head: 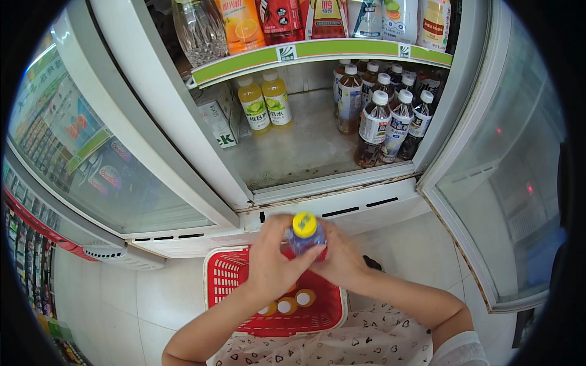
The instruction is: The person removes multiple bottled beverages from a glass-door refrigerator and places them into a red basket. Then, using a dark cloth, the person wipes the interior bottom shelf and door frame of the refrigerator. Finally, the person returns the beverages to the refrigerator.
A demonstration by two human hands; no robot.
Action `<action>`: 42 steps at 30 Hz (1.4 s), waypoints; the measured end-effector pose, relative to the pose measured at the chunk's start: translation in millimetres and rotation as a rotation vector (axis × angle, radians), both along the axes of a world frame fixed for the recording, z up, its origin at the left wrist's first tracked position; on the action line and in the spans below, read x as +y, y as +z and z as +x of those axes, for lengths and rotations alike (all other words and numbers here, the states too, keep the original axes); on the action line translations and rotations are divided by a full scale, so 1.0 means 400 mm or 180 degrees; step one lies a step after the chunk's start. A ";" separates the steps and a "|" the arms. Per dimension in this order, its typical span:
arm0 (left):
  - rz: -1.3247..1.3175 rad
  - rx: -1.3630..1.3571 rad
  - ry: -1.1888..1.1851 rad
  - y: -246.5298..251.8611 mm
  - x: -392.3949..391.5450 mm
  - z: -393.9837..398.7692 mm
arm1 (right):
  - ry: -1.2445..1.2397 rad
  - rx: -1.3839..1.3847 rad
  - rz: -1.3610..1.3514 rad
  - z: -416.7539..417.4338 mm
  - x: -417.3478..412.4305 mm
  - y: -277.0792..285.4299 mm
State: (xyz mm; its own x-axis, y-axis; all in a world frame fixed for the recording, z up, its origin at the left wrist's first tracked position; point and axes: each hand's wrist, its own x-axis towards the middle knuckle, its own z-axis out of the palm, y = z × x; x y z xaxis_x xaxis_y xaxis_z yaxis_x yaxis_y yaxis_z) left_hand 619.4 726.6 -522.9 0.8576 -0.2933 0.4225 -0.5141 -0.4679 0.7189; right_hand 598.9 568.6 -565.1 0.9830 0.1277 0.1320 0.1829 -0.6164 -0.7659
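Both my hands hold one plastic drink bottle [307, 239] with a yellow cap, above a red plastic shopping basket [336, 315]. My left hand [274, 261] grips its left side, the thumb across the front. My right hand [341, 256] wraps its right side and is slightly blurred. Inside the basket are several orange bottles with white caps [305, 298]. On the lower shelf [297, 151] of the open refrigerated cabinet, two yellow drink bottles [277, 103] stand at the left. Dark drink bottles with white caps [374, 130] stand in rows at the right.
A carton [217, 119] sits at the lower shelf's left end. Above, a shelf with a green edge strip [343, 47] carries more drinks. The glass door [499, 183] stands open at the right; another glass door [114, 160] is at the left. A metal sill [329, 183] edges the cabinet.
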 end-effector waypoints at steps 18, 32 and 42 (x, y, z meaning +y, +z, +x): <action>0.0365 0.1259 -0.0163 -0.556 0.041 -0.067 | -0.0244 0.1523 0.0277 -0.072 0.082 -0.607; 0.0999 0.1877 -0.0027 -0.668 0.056 -0.054 | -0.0236 0.2119 -0.0348 -0.059 0.116 -0.683; 0.1108 0.1705 -0.0258 -0.714 0.076 -0.056 | 0.0088 0.2521 -0.0369 -0.026 0.093 -0.660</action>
